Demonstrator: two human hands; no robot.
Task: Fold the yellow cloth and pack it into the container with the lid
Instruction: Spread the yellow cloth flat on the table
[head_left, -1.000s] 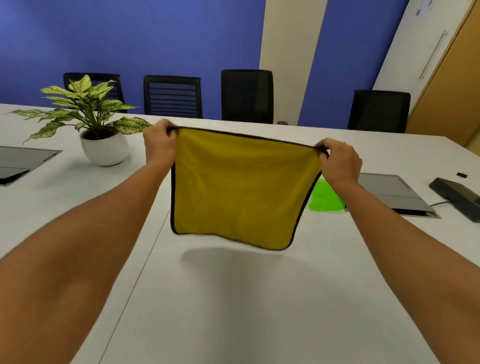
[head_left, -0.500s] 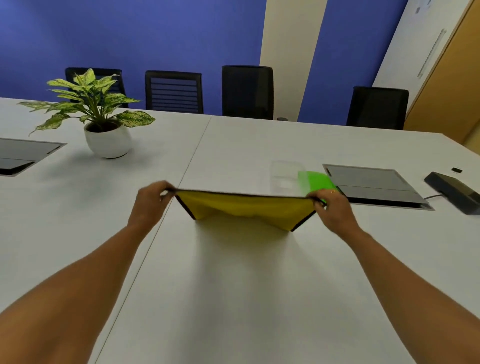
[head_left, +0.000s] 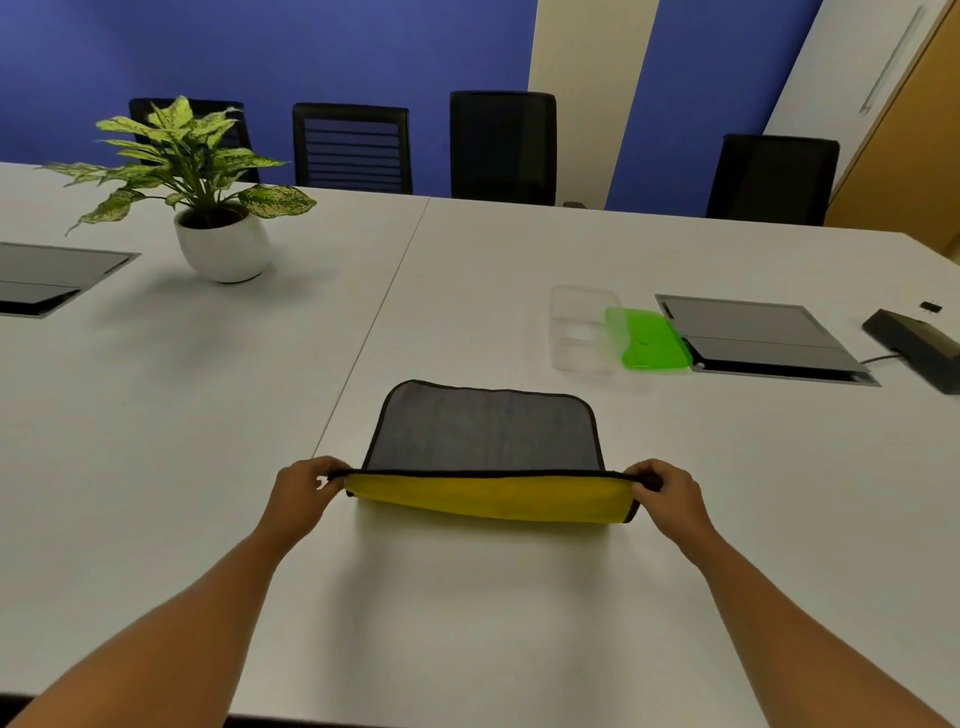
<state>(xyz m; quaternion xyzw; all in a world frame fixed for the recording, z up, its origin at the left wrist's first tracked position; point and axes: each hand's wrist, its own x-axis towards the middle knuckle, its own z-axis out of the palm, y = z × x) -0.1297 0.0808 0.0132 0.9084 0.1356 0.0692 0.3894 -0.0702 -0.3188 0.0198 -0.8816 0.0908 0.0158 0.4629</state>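
1. Both bare forearms reached forward from the near edge of the white table, roughly parallel, wrists low over the surface.
2. The left hand was pinched shut on the cloth's near-left corner, fingers curled over the black hem.
3. The right hand gripped the near-right corner the same way, knuckles up.
4. The cloth stretched between the 2 hands. Its near edge was lifted just off the table, showing a yellow band below the hem; the far part lay flat with its grey side up, black trim around rounded corners.
5. A seam in the table ran from the cloth's left side toward the far edge.
6. Beyond the cloth and to the right sat the clear container, open, well apart from both hands. The green lid lay touching or overlapping its right side; which, could not be told.
7. Just right of the lid was a grey hatch set in the table, then a dark box with a cable.
8. Far left stood a plant in a white pot, with another hatch at the left edge.
9. Nothing lay between the cloth and the container.
10. 4 black chairs lined the far side before a blue wall.
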